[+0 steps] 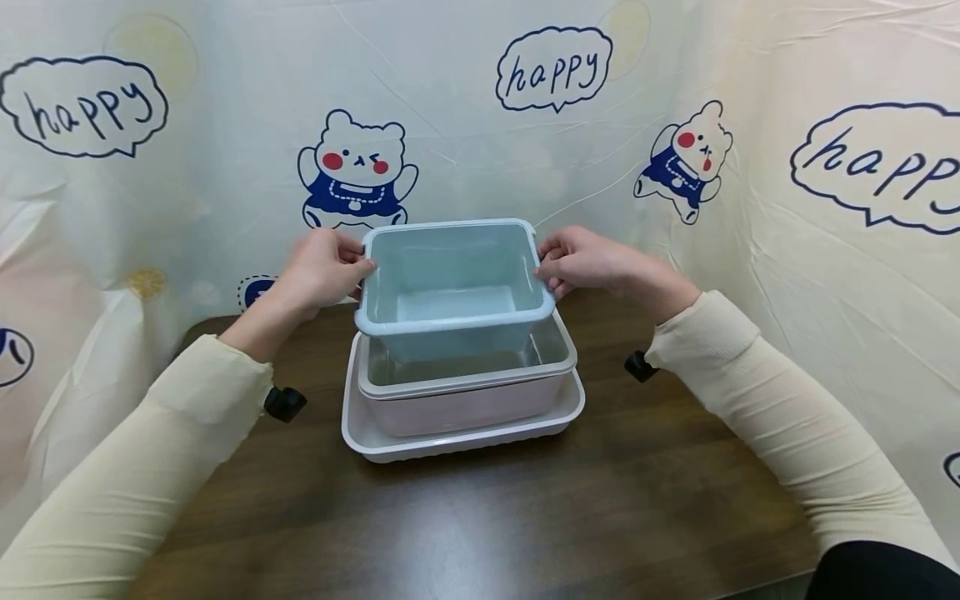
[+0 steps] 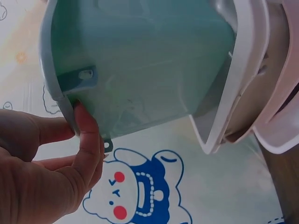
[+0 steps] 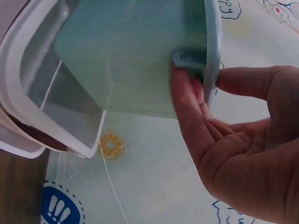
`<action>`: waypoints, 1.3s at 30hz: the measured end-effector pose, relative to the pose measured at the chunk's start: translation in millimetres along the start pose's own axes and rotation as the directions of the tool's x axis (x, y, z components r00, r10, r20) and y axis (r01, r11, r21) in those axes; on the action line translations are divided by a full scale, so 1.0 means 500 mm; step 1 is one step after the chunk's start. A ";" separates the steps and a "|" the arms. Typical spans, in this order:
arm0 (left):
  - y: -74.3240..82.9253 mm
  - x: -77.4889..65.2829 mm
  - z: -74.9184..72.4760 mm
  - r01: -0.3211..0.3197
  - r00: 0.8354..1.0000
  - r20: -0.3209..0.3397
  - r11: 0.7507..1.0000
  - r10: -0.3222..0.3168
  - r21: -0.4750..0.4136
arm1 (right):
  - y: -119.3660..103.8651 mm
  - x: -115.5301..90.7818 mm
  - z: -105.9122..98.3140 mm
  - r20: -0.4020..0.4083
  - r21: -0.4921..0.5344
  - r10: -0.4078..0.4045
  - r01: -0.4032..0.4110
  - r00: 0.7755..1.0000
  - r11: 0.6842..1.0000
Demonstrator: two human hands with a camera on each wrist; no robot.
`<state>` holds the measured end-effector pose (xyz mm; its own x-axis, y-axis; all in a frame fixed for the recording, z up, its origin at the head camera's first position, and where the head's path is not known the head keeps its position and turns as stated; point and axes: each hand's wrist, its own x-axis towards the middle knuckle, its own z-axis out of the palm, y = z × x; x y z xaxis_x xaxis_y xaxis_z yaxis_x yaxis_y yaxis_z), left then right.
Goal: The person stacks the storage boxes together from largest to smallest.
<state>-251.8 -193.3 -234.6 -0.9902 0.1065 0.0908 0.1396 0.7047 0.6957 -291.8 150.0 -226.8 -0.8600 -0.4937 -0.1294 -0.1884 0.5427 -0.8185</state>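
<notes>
Both hands hold a light blue plastic storage bin [image 1: 457, 327] by the rim at its two short ends. My left hand [image 1: 321, 268] pinches the left rim, thumb on top and fingers beneath, as the left wrist view shows. On the other end my right hand [image 1: 581, 260] grips the rim the same way, its fingers curled under a small tab. The blue bin is tilted, its lower part overlapping the mouth of a white-rimmed bin [image 1: 468, 382]. That one sits in a pale pink bin [image 1: 472, 410], which stands in a shallow white tray [image 1: 356, 437].
The stack stands on a dark brown wooden table [image 1: 450, 517]. Close behind it hangs a pale curtain [image 1: 465, 150] printed with bears and "happy" bubbles, which also runs along both sides. A dark object [image 1: 877, 571] shows at the lower right corner.
</notes>
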 end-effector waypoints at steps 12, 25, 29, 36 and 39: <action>-0.016 0.009 0.027 0.010 0.997 0.079 1.000 -0.007 -0.027 | 0.038 0.022 0.001 0.005 0.006 0.036 -0.036 0.999 0.999; -0.032 0.014 0.039 0.023 0.972 0.233 0.998 -0.035 0.054 | 0.059 0.046 0.012 0.021 -0.096 0.069 -0.067 0.997 0.993; -0.036 0.019 0.047 0.038 0.967 0.248 0.997 -0.053 0.066 | 0.063 0.054 0.019 0.011 -0.141 0.070 -0.067 0.998 0.988; -0.042 0.030 0.058 0.041 0.968 0.245 0.996 -0.058 0.073 | 0.069 0.065 0.027 0.009 -0.206 0.091 -0.088 0.996 0.975; -0.048 0.034 0.063 0.043 0.967 0.248 0.995 -0.064 0.088 | 0.074 0.072 0.032 0.010 -0.238 0.101 -0.096 0.995 0.967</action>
<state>-271.6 -186.3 -272.0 -0.9637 0.2315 -0.1331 0.0969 0.7673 0.6339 -322.4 141.5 -270.6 -0.8697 -0.4432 -0.2172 -0.2125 0.7335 -0.6456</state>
